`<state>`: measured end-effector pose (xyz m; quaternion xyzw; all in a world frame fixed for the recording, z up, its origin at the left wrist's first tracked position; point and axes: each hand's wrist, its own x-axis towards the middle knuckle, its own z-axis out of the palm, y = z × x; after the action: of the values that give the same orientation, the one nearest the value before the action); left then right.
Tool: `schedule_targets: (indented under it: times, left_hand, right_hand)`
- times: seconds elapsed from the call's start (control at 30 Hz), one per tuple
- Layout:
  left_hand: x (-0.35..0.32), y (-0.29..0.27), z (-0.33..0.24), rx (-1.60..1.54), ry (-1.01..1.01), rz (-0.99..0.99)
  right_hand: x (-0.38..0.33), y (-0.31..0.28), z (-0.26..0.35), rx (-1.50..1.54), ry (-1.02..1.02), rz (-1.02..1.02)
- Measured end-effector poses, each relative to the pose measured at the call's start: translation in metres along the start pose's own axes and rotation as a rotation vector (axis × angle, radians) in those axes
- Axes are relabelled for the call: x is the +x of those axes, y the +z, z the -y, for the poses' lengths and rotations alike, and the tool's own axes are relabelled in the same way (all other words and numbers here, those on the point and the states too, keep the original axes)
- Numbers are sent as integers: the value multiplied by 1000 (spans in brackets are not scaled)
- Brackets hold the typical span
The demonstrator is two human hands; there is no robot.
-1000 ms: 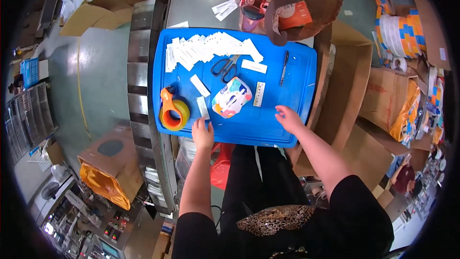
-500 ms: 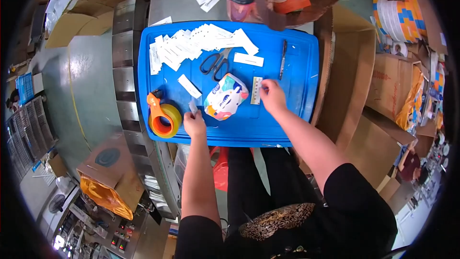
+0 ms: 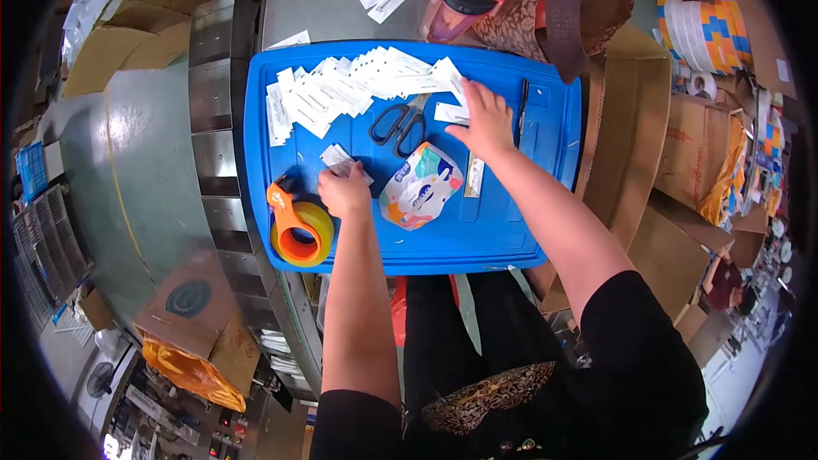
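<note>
My left hand (image 3: 344, 191) has its fingers closed at a small white printed packet (image 3: 335, 153), on the left of a blue plastic lid (image 3: 358, 251). Stretched out flat, the fingers of my right hand (image 3: 488, 122) reach over another white packet (image 3: 449, 112) and partly cover it. Below that hand lies a narrow yellowish-white strip (image 3: 474, 179). Between my hands sit a colourful soft tissue pack (image 3: 422, 187) and dark-handled scissors (image 3: 397, 126). A heap of white packets (image 3: 332, 89) fans along the far edge.
An orange tape dispenser with yellow tape (image 3: 300, 230) rests left of my left forearm. A black pen (image 3: 522, 111) lies at the right. Beyond the lid stand a pink bottle (image 3: 460, 0) and a patterned bag (image 3: 545, 0). Cardboard boxes (image 3: 630, 136) line the right side.
My right hand has moved away from the yellowish strip, farther out onto the white packet, its fingers spreading. My left hand has moved up to the packet near the tape. The view has shifted slightly.
</note>
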<state>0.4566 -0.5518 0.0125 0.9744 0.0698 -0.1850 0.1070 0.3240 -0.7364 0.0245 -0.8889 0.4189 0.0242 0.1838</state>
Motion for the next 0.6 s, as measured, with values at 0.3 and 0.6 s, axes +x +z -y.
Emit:
schedule_targets:
  times: [0.3, 0.6]
  left_hand:
    - [6, -7, 7, -545, 137, 120]
    - [120, -42, -16, -524, 418, -171]
  right_hand:
    - [25, 0, -9, 4, 60, 101]
    - [36, -7, -1, -7, 41, 227]
